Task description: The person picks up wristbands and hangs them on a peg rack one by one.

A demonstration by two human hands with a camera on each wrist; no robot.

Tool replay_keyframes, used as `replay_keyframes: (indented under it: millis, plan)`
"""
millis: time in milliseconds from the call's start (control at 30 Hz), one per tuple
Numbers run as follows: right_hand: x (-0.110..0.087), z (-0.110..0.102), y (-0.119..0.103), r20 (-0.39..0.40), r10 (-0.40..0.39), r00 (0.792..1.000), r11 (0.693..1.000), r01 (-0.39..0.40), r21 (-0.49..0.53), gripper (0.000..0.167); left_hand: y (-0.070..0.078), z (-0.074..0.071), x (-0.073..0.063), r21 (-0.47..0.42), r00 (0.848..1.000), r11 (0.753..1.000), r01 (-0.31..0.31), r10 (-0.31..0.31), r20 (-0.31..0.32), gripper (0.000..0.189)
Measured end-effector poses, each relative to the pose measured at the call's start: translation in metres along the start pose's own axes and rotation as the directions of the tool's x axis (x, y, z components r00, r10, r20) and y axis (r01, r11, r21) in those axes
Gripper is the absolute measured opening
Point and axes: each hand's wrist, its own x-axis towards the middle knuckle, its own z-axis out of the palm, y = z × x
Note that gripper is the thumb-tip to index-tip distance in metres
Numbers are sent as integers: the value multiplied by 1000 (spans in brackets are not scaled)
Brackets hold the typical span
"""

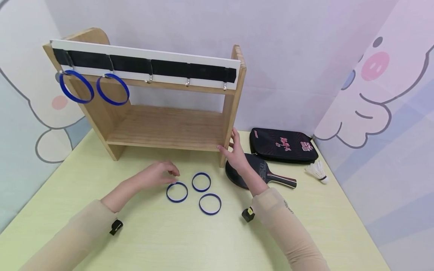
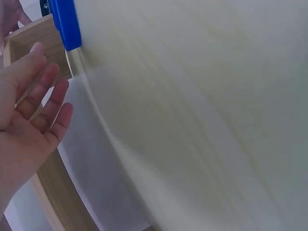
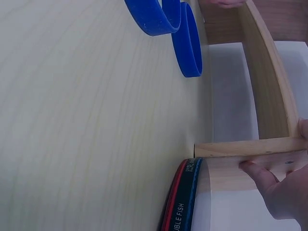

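My left hand (image 1: 157, 175) hovers low over the table, fingers loosely bent, its fingertips right at the far edge of a blue wristband (image 1: 177, 202). Nothing lies in the palm in the left wrist view, where a blue band (image 2: 67, 26) stands beyond the fingertips. Two more wristbands lie just right of it, one farther back (image 1: 201, 191) and one nearer (image 1: 210, 214). My right hand (image 1: 238, 156) holds the right side panel of a wooden shelf (image 1: 169, 126), thumb on the inner side and fingers outside. Two blue wristbands (image 1: 80, 101) hang from the shelf's left hooks.
Three bare hooks (image 1: 188, 82) follow to the right on the black strip. A table tennis bat (image 1: 245, 169) lies beneath my right forearm. Behind it is a black case (image 1: 285, 145), with a shuttlecock (image 1: 317, 172) near the table's right edge. Walls close in behind.
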Motion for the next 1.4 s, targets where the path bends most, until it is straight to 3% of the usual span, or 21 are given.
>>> replay_keyframes:
  millis: [333, 867, 1200, 1400]
  plan:
    - [0, 0, 1, 2, 2, 1000, 1000, -2, 1, 82, -7, 7, 8, -7, 992, 1000, -27, 28, 119, 10]
    - [0, 0, 2, 1, 3, 1000, 1000, -3, 17, 81, 1, 10, 15, -2, 989, 1000, 4, -4, 148, 11]
    - [1, 0, 2, 6, -10, 1000, 1000, 9, 27, 81, 18, -8, 13, -28, 991, 1000, 4, 0, 136, 10]
    - [2, 0, 2, 1, -18, 1000, 999, 18, 30, 81, 31, -25, 13, 1, 997, 1000, -27, 27, 77, 9]
